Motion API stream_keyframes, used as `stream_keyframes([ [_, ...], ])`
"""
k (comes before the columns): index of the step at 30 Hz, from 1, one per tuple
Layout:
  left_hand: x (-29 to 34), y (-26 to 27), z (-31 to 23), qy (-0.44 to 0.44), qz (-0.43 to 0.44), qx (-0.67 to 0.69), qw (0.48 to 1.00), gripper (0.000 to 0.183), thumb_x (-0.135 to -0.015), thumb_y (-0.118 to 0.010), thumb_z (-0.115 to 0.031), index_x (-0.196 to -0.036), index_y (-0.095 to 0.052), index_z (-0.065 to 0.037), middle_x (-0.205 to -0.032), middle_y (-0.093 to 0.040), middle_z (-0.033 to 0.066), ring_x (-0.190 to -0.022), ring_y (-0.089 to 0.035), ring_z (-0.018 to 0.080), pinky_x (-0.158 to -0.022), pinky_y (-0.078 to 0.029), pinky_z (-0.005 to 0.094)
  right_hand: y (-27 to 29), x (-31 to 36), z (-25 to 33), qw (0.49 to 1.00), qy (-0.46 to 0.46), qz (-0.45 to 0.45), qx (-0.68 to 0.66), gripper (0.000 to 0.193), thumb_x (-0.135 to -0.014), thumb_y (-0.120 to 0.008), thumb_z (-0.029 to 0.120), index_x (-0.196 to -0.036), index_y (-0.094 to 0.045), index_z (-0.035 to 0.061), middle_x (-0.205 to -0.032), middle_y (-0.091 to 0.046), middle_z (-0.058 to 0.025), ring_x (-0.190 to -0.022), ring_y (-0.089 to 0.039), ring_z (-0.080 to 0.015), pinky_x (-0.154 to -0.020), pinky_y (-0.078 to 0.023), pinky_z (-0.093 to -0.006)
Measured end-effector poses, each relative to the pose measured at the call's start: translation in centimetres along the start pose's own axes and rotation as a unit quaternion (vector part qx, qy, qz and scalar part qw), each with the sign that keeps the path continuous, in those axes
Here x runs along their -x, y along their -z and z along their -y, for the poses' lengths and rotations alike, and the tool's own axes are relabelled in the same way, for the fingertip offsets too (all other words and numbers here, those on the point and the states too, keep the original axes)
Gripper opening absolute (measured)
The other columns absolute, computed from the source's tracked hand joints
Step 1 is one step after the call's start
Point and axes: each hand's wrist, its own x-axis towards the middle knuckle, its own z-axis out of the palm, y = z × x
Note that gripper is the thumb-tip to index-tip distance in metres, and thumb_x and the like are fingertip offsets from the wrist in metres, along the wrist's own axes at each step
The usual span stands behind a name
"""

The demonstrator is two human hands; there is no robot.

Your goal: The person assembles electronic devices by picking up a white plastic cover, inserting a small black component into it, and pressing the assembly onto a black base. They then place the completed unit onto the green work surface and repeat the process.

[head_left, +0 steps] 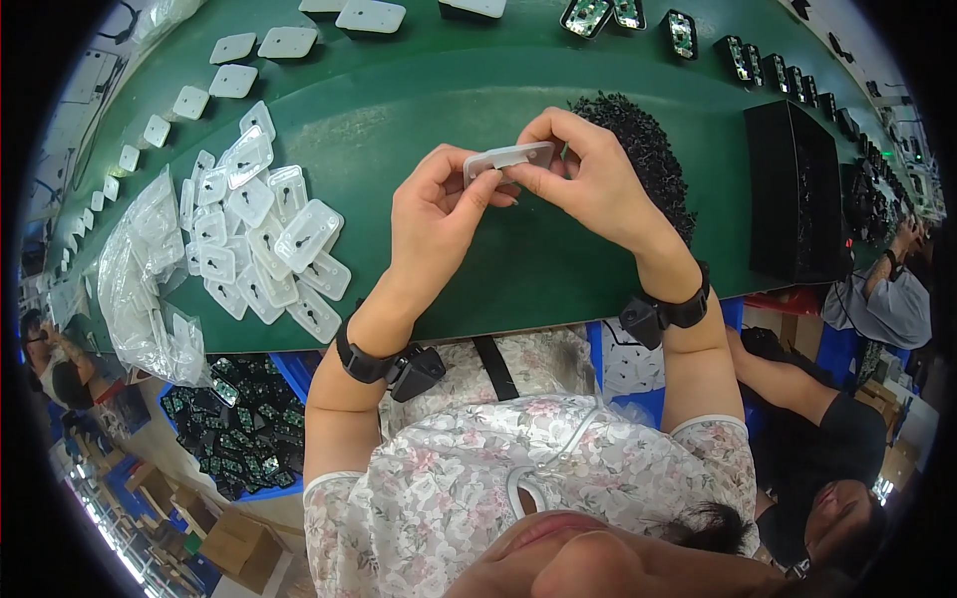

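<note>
1. Item in hand: white plate (509, 158), a flat, rounded-rectangle plastic piece with a raised rim, translucent-white, seen edge-on and tilted. It is held in the air over the green desk (419, 110), just left of the black heap (643, 159).
2. Left hand (434, 214): fingers curled, thumb and forefinger pinched on the plate's left end. Closed on it, not wrapped round.
3. Right hand (583, 179): fingers arched over the top, thumb beneath, pinching the plate's right end and middle. Whether a small black part sits under the fingertips cannot be told.
4. Step, as judged: fitting or pressing something small into the plate, or checking the fit; the work seems mid-way on this piece.
5. Next move, as judged: calls for a steady two-handed grip and fine fingertip pressure near the plate's middle; the piece looks thin and may flex.
6. Black heap: loose pile of small black parts on the desk, just right of the hands.
7. Plate pile (264, 244): many like white plates, each with a dark keyhole mark, well left of the heap, beside a clear bag (135, 289).
8. Black box (793, 189): upright, right of the heap.
9. Wristbands (374, 364): black, one on each forearm.
</note>
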Motion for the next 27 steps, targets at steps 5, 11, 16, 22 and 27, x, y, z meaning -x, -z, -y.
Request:
stream_keyframes([
  [5,-0.2,-0.3,-1.3,0.007,-0.027,0.075,0.997,0.013,-0.091,-0.053,-0.003,-0.099,-0.053,0.007,-0.094,-0.063,0.0128,-0.078,-0.066,0.0184,-0.073,-0.053,0.0266,0.0,-0.4,0.0,0.996,0.006,-0.024,-0.081,0.019,-0.079,-0.071,0.014,-0.089,-0.059,0.0034,-0.079,-0.055,0.0033,-0.067,-0.046,-0.0025,-0.059,-0.038,-0.018],
  [11,-1.5,1.6,0.1,-0.009,-0.095,0.069,0.993,0.021,-0.092,-0.054,-0.009,-0.106,-0.054,0.007,-0.086,-0.065,0.0118,-0.065,-0.062,0.0151,-0.057,-0.049,0.024,1.0,-2.5,-0.3,0.977,0.048,0.063,-0.196,0.026,-0.083,-0.067,0.018,-0.104,-0.058,0.0057,-0.096,-0.058,-0.0008,-0.086,-0.053,-0.0087,-0.073,-0.044,-0.0226],
  [16,-2.0,3.1,1.0,-0.063,-0.172,-0.248,0.951,0.013,-0.087,-0.059,-0.015,-0.089,-0.064,-0.002,-0.072,-0.062,0.0056,-0.059,-0.054,0.014,-0.056,-0.043,0.026,6.0,-10.4,-3.4,0.825,0.252,-0.085,0.499,0.041,-0.08,-0.06,0.007,-0.12,-0.055,0.0135,-0.121,-0.055,-0.0073,-0.111,-0.051,-0.0248,-0.093,-0.041,-0.0386],
  [22,-2.6,3.7,2.5,-0.143,-0.164,-0.418,0.882,0.011,-0.084,-0.062,-0.014,-0.087,-0.066,-0.005,-0.078,-0.054,0.0085,-0.067,-0.056,0.0234,-0.061,-0.045,0.0333,7.4,-14.3,-8.4,0.794,0.19,-0.048,0.576,0.038,-0.076,-0.054,-0.001,-0.11,-0.057,0.0133,-0.117,-0.057,-0.0047,-0.109,-0.051,-0.0286,-0.093,-0.043,-0.0375],
  [27,-1.9,2.8,2.4,-0.223,-0.188,-0.639,0.712,0.056,-0.07,-0.074,-0.04,-0.108,-0.058,-0.001,-0.091,-0.051,0.0103,-0.078,-0.053,0.0254,-0.064,-0.044,0.0342,6.3,-13.6,-6.9,0.912,0.12,-0.046,0.389,0.033,-0.073,-0.067,0.009,-0.105,-0.056,0.0119,-0.117,-0.052,-0.0086,-0.108,-0.05,-0.0295,-0.094,-0.042,-0.0371],
])
